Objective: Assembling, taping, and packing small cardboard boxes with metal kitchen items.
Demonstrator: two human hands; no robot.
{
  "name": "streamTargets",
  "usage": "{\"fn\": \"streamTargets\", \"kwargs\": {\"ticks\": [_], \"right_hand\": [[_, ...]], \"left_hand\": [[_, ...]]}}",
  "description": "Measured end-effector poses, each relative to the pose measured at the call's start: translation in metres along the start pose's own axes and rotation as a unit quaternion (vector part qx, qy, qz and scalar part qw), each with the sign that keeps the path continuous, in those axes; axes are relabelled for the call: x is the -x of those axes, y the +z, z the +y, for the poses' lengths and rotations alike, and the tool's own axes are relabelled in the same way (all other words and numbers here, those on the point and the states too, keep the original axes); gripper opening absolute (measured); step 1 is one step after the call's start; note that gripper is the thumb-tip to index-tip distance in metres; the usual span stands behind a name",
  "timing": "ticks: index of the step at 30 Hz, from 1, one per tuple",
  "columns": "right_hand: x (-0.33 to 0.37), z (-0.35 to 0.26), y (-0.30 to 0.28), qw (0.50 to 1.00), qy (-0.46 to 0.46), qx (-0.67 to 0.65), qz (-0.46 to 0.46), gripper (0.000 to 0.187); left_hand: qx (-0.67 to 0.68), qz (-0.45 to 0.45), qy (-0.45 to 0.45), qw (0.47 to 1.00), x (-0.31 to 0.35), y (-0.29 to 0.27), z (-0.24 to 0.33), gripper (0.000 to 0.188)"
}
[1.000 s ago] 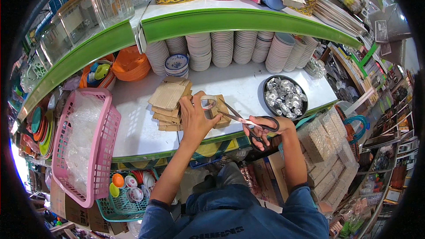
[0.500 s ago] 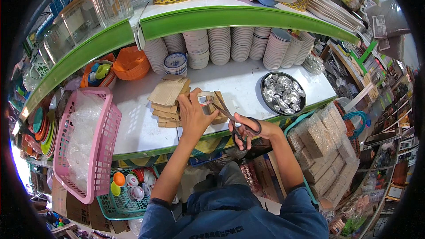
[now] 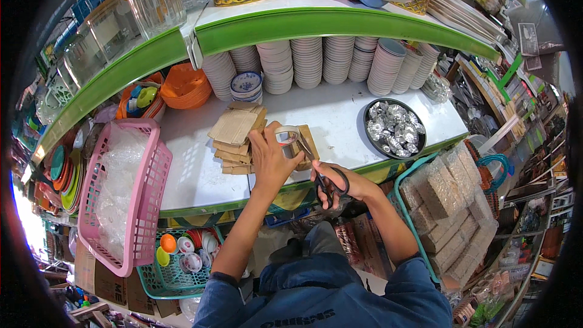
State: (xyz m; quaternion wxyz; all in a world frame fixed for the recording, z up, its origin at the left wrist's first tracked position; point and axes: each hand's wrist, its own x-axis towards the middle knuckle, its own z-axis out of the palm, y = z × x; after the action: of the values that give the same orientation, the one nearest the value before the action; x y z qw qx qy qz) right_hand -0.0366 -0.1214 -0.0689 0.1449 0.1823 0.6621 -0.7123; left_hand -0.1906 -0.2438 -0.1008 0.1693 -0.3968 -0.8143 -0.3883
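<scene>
My left hand (image 3: 272, 159) is closed on a roll of clear tape (image 3: 287, 128), holding it up above the white shelf. My right hand (image 3: 359, 187) grips a pair of black-handled scissors (image 3: 305, 147), fingers in the loops. Their blades point up and left and lie close together beside the tape roll. Whether they touch the tape is too small to tell. Just left of my left hand sits a stack of folded brown cardboard pieces (image 3: 234, 125). Another cardboard piece (image 3: 310, 138) lies behind the scissors.
A round black tray (image 3: 367, 123) of foil-wrapped pieces stands to the right. Stacked bowls (image 3: 306, 64) line the back under a green-edged upper shelf (image 3: 346, 23). A pink basket (image 3: 135, 206) is at left, a teal basket (image 3: 146, 285) below it, and wrapped bundles (image 3: 446, 197) at right.
The scissor blades, spread apart half a second ago, have come together. My right hand has drawn its fingers in slightly; my left hand keeps the same hold on the tape roll.
</scene>
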Motion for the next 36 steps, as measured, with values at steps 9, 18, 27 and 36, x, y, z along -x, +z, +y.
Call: {"fn": "streamTargets", "kwargs": {"ticks": [9, 18, 27, 36], "right_hand": [[0.004, -0.007, 0.005, 0.999, -0.008, 0.028, 0.025, 0.073], [0.002, -0.007, -0.003, 1.0, 0.002, 0.026, 0.004, 0.066], [0.003, -0.005, -0.035, 0.992, -0.001, -0.03, -0.123, 0.071], [-0.01, -0.026, -0.075, 0.987, -0.116, 0.087, 0.066, 0.055]], "left_hand": [[0.009, -0.013, -0.019, 1.0, 0.001, -0.002, 0.001, 0.091], [-0.007, 0.028, -0.033, 0.999, 0.003, -0.003, 0.003, 0.091], [-0.065, -0.004, -0.043, 0.997, 0.0, -0.008, 0.003, 0.098], [-0.08, -0.014, -0.018, 0.997, -0.006, -0.014, 0.009, 0.086]]}}
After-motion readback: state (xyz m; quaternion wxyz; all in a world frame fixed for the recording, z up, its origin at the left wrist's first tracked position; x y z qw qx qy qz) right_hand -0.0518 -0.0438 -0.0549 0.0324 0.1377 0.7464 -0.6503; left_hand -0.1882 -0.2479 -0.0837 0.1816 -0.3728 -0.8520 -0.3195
